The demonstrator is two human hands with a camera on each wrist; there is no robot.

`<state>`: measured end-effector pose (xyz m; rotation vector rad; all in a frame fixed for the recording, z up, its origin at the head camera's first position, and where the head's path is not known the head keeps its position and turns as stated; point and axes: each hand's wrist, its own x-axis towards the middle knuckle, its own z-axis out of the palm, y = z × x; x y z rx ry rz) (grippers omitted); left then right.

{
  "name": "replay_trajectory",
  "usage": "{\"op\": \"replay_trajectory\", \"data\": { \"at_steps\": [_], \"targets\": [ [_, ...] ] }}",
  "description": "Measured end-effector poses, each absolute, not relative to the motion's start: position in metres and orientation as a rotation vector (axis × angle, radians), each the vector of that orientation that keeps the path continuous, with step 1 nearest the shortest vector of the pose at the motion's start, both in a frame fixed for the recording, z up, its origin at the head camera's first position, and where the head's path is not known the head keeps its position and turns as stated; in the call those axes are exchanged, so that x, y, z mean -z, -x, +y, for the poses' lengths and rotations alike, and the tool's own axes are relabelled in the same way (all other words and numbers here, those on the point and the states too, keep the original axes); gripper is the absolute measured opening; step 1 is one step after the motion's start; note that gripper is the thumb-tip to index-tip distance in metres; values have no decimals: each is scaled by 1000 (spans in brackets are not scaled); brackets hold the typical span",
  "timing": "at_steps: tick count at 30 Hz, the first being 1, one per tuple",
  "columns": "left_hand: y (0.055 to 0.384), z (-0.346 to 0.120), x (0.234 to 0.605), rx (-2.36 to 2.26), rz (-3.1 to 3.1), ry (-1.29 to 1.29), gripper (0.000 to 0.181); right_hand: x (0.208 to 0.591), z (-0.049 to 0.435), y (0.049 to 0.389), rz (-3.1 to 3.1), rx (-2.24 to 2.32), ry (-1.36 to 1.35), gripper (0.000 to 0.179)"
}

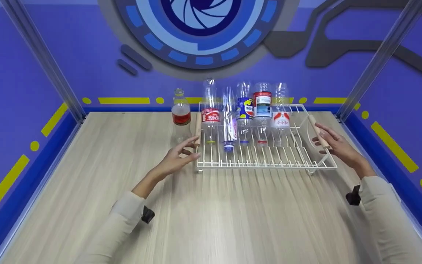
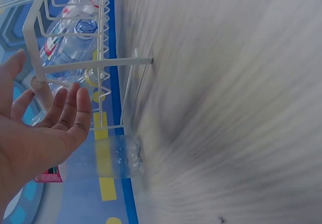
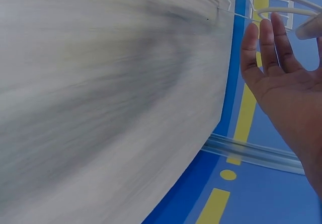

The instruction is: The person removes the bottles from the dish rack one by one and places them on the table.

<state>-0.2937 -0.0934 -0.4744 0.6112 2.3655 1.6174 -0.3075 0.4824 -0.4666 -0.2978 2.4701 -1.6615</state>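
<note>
At the white rack [image 1: 255, 167], wooden handles [image 1: 198, 126] are flanked by left hand [image 1: 173, 159] and right hand [image 1: 342, 148], fingers loosely extended.

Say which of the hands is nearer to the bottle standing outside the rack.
Left. The left hand is just in front of that bottle; the right hand is well to its right, across the white rack.

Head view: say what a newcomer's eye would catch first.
Probably the white wire rack toward the back of the table, five bottles lying slanted in it. The left hand and right hand are at its wooden handles. Left of it, a red-labelled bottle stands upright.
</note>
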Motion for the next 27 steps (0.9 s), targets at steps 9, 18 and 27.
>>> {"op": "replay_trajectory", "data": {
  "at_steps": [9, 18, 27],
  "targets": [
    [295, -90, 479, -1630, 2331, -631, 68, 461, 484, 306, 2469, 1609, 267, 55],
    [296, -85, 482, -1726, 2327, -558, 69, 439, 485, 307, 2637, 1315, 274, 54],
    [297, -85, 478, -1731, 2317, -555, 68, 407, 473, 322, 2783, 1151, 269, 57]
  ]
}}
